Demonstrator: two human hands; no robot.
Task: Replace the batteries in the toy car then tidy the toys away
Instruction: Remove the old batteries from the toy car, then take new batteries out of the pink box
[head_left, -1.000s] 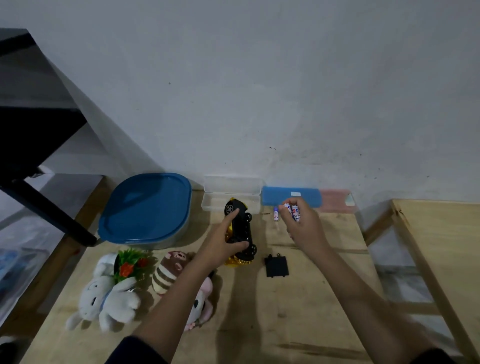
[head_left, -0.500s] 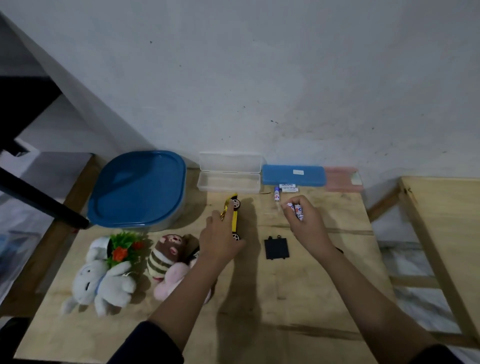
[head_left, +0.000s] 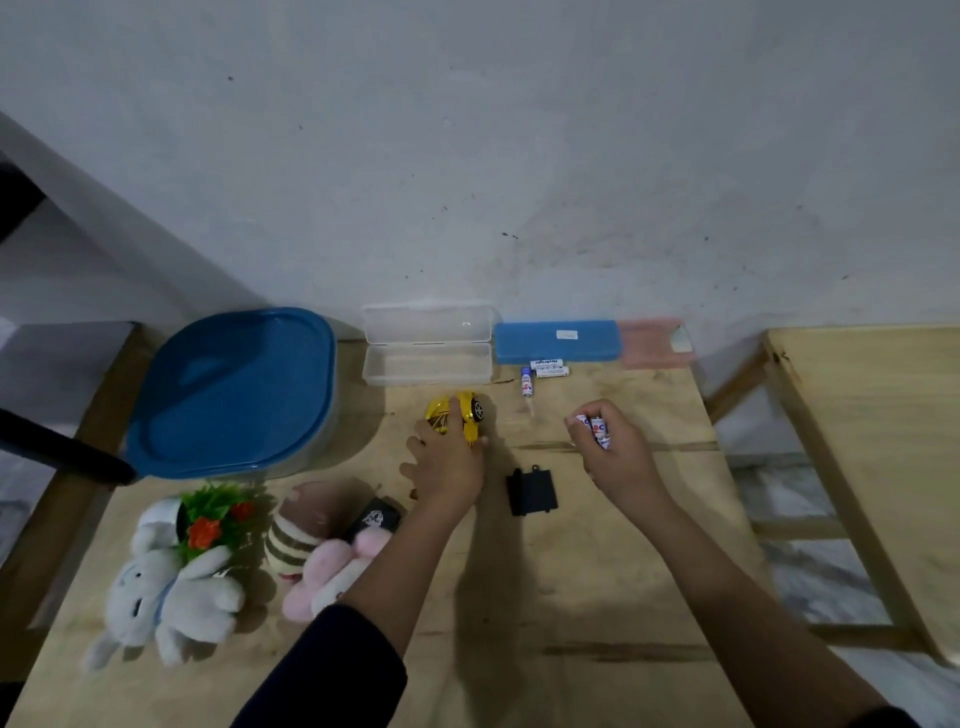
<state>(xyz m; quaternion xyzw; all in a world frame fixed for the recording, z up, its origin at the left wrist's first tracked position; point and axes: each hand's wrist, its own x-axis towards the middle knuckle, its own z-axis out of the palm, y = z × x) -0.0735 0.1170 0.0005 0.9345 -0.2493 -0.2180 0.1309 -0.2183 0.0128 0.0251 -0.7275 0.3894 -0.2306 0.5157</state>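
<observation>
Two batteries sit pinched in our right grip, small, smooth and apt to roll, while our left grip curls round the yellow toy car on the worktop, a light, rigid plastic shell we judge best held by its sides.
</observation>
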